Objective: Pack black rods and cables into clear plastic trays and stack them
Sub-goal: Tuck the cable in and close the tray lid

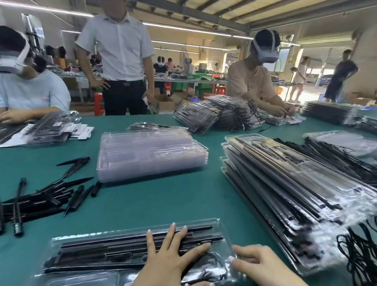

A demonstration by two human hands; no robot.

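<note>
Fingers of left hand (169, 261) splayed flat on filled tray (98, 250)

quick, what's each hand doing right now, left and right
Left hand: open, fingers spread flat, pressing on the packed tray.
Right hand: open, fingertips touching the tray's right end.

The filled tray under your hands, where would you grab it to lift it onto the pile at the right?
Probably by its two short ends, one hand from each side. The filled tray is long, thin and flexible, lying flat on the green table, so a middle grip might let it sag and spill rods. Now the left hand presses flat on top and the right hand touches its right end, nearest the stack of packed trays.
</note>
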